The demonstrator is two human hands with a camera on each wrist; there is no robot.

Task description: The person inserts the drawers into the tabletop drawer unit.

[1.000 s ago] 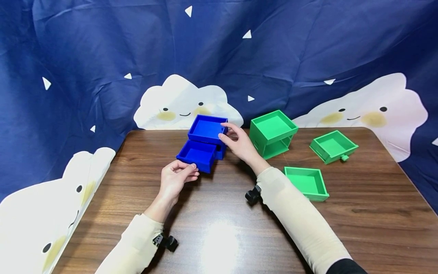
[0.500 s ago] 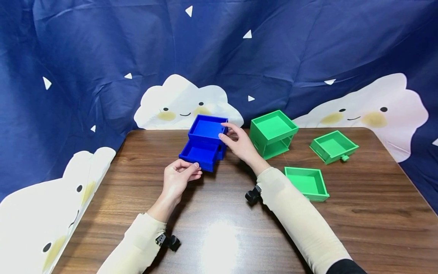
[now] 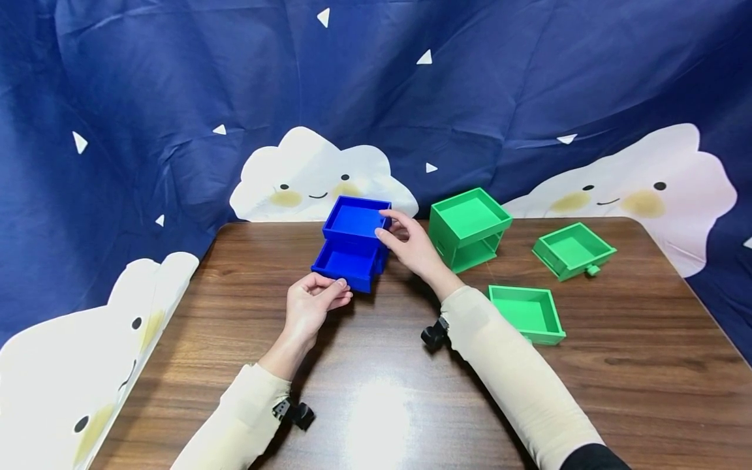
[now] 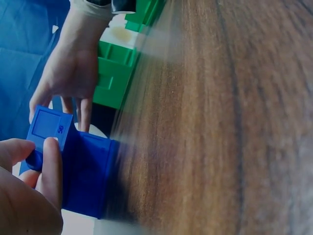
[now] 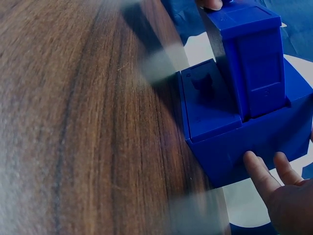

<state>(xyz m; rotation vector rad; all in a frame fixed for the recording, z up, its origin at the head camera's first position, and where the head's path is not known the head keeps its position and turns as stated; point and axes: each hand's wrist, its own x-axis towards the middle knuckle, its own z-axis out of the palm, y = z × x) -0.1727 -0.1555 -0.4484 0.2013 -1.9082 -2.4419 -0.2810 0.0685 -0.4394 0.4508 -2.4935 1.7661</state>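
Note:
A small blue cabinet [image 3: 356, 218] with a shallow tray on top stands at the table's back. Its upper drawer [image 3: 346, 260] sticks partway out of the front. Pinched between my left hand's [image 3: 308, 303] thumb and fingers is the drawer's round knob [image 4: 34, 160]. My right hand [image 3: 414, 251] grips the cabinet's right side, thumb and index finger over the top rim. In the right wrist view, other fingertips touch the side wall, and the lower drawer [image 5: 210, 107] sits flush in its slot.
Right of the blue cabinet stands a green cabinet [image 3: 470, 219] with an open front. One loose green drawer [image 3: 574, 249] lies farther right, another [image 3: 527, 313] beside my right sleeve. A dark blue cloth [image 3: 376, 78] with clouds hangs behind the wooden table [image 3: 646, 365].
The upper drawer has slid a little farther into the blue cabinet, my left hand moving right and slightly away with it. My right hand and the cabinet have stayed put.

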